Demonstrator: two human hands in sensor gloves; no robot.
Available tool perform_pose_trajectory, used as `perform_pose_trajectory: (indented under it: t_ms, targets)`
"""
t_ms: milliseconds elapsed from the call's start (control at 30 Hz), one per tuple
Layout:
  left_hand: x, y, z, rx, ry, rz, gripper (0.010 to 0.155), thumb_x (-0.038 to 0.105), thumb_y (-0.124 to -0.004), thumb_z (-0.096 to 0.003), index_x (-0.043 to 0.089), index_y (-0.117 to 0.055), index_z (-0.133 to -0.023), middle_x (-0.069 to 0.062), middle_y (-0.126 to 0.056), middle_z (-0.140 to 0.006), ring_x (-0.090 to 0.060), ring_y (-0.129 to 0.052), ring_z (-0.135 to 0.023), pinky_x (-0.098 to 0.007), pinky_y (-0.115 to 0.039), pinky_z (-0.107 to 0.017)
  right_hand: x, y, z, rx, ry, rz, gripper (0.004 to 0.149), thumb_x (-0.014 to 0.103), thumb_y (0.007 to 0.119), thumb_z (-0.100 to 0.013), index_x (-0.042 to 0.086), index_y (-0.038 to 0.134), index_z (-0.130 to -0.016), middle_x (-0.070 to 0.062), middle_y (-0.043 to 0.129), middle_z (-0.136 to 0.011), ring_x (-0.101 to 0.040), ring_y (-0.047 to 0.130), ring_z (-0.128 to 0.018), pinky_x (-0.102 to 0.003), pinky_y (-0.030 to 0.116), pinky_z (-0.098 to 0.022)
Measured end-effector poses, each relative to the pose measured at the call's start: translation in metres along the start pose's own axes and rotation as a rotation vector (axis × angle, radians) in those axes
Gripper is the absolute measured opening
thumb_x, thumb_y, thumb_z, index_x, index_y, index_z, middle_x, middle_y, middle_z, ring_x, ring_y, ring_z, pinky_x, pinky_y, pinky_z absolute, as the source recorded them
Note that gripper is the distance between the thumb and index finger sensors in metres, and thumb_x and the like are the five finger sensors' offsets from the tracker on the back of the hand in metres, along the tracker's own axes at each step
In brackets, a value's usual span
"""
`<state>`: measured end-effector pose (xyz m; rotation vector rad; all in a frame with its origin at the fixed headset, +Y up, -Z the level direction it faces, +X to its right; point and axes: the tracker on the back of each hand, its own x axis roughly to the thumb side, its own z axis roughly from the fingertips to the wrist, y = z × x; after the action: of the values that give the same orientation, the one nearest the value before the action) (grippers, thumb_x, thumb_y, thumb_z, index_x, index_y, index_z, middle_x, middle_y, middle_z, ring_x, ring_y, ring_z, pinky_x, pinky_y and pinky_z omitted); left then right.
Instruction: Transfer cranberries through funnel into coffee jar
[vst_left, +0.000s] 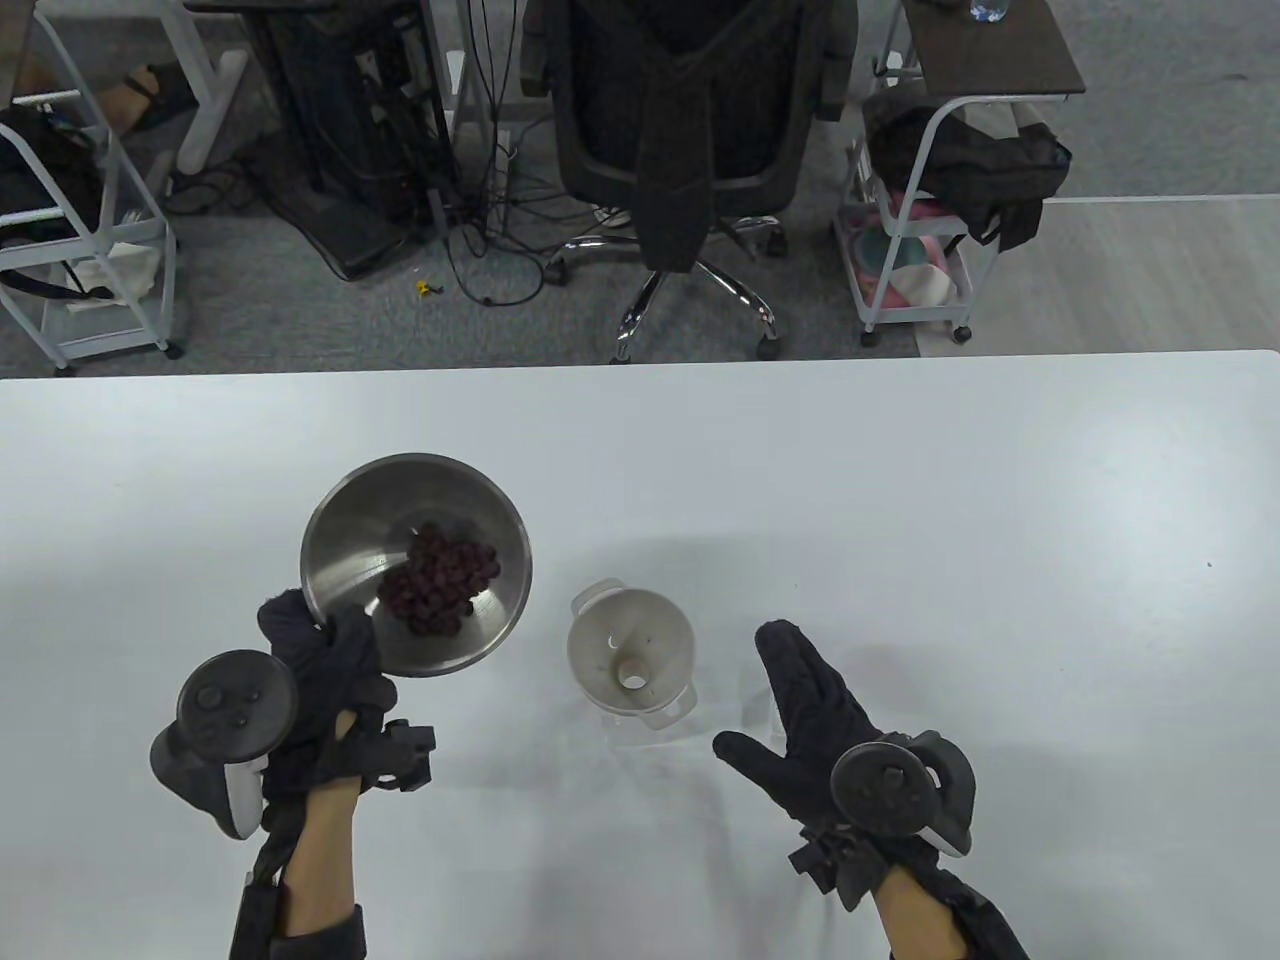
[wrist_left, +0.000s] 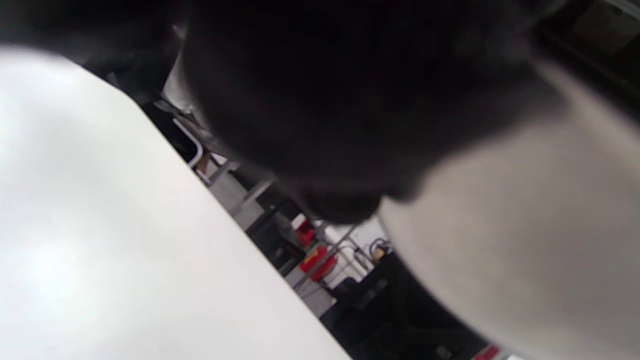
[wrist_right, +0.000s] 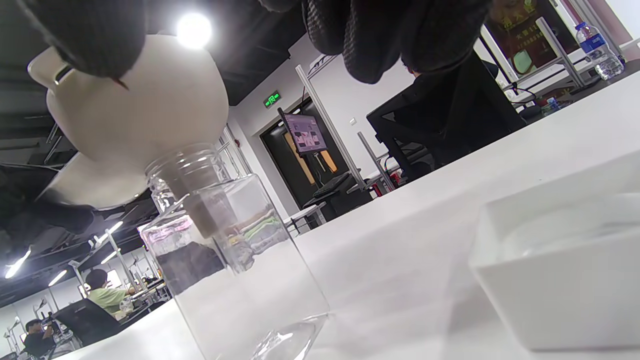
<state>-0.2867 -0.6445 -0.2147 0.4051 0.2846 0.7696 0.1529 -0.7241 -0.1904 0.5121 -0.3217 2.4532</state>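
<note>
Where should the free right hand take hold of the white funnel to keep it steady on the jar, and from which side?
Grip the funnel at its rim, coming from its right side, where the open right hand already waits. The small tab on the near-right rim faces that hand. The funnel sits upright in the mouth of the clear jar, so a light grip should do.

The steel bowl (vst_left: 416, 565) was tilted, gripped at its near rim by the left hand (vst_left: 325, 680), with its mouth turned toward the funnel. The cranberries (vst_left: 438, 592), dark red, were heaped in its lower side. The white funnel (vst_left: 631, 660) stood upright between the two hands, its spout seated in the threaded neck of the clear coffee jar (wrist_right: 235, 260). The jar stood upright on the table, just left of the right hand (vst_left: 830, 720).
</note>
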Motion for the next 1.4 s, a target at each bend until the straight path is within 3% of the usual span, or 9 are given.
perform_pose_trajectory:
  t_ms: [333, 767, 1400]
  targets:
    - [0.043, -0.001, 0.013, 0.044, -0.106, 0.0, 0.036, 0.025, -0.078, -0.0601, 0.001, -0.063, -0.083, -0.002, -0.106, -0.05, -0.001, -0.105, -0.001, -0.024, -0.092, -0.002, -0.006, -0.001, 0.0, 0.001, 0.026, -0.01, 0.094, 0.07, 0.07, -0.054, 0.021, 0.022, -0.118, -0.019, 0.041, -0.123, -0.042, 0.065, -0.109, -0.057, 0.065, -0.074]
    - [0.089, -0.025, 0.025, 0.023, -0.192, 0.055, 0.032, 0.025, -0.077, -0.0623, 0.003, -0.064, -0.081, -0.004, -0.105, -0.054, 0.001, -0.105, -0.002, -0.023, -0.093, -0.002, -0.006, -0.001, -0.002, 0.012, 0.031, -0.009, 0.094, 0.07, 0.07, -0.054, 0.021, 0.022, -0.118, -0.019, 0.041, -0.124, -0.043, 0.065, -0.109, -0.058, 0.065, -0.074]
    - [0.102, -0.039, 0.037, 0.047, -0.274, 0.025, 0.028, 0.026, -0.073, -0.0648, 0.005, -0.063, -0.08, -0.005, -0.103, -0.06, 0.0, -0.106, -0.004, -0.024, -0.093, -0.006, -0.006, -0.001, -0.002, 0.016, 0.029, -0.015, 0.094, 0.07, 0.069, -0.054, 0.021, 0.021, -0.118, -0.019, 0.041, -0.124, -0.043, 0.065, -0.109, -0.058, 0.064, -0.074]
